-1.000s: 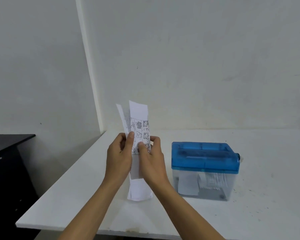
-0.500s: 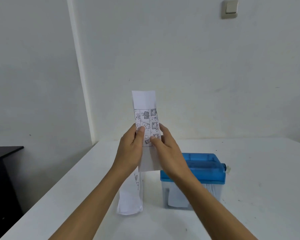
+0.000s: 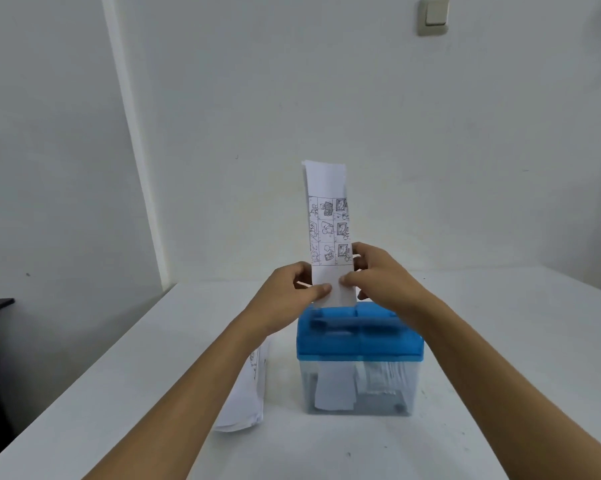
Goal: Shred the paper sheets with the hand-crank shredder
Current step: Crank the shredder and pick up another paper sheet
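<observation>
My left hand and right hand each pinch a side edge of the paper strip, holding it upright just above the shredder on the desk. I judge this squares it to the slot. Strip: narrow, white, printed picture grid, top blank.

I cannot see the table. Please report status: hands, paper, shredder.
Left hand and right hand both pinch paper strip, upright, lower end at shredder top. Spare sheets lie beside shredder. Nothing blocks.
</observation>
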A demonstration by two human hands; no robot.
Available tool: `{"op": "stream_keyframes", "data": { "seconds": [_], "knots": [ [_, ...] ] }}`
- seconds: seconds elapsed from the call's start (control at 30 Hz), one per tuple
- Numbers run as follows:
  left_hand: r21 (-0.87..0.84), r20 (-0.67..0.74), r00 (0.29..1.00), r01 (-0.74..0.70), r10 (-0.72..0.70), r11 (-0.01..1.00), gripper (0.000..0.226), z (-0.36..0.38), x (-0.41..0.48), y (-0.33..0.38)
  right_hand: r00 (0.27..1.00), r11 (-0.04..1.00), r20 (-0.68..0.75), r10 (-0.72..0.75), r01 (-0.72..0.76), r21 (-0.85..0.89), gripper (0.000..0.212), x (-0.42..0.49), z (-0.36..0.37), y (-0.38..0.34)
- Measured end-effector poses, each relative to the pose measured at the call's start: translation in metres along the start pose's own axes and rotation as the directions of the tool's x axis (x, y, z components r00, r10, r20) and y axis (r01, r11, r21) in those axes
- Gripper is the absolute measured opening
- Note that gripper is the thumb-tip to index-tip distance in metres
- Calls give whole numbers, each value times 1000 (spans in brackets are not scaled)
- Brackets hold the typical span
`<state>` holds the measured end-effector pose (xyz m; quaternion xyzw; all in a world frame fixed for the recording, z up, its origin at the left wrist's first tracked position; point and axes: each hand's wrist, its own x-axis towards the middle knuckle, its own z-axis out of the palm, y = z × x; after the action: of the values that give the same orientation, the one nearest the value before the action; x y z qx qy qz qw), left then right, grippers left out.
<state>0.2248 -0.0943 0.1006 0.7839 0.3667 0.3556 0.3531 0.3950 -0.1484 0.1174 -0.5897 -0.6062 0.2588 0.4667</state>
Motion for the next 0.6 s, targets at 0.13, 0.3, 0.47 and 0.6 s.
{"op": "stream_keyframes", "data": {
  "seconds": [0.13, 0.3, 0.47, 0.6],
  "knots": [
    [31, 0, 999, 37, -37, 999, 16, 4, 8, -9, 1000, 998, -19, 25, -26, -56, 35, 8, 1, 11],
    [87, 24, 998, 51, -53, 995, 25, 10, 15, -19, 999, 988, -31, -9, 4, -156, 39, 4, 6, 24],
    [93, 24, 1000, -7, 5, 996, 29, 9, 9, -28, 999, 975, 4, -52, 52, -215, 38, 2, 7, 26],
    [77, 51, 998, -41, 37, 996, 35, 5, 5, -31, 998, 967, 14, -61, 63, -247, 34, 1, 4, 30]
  ]
}}
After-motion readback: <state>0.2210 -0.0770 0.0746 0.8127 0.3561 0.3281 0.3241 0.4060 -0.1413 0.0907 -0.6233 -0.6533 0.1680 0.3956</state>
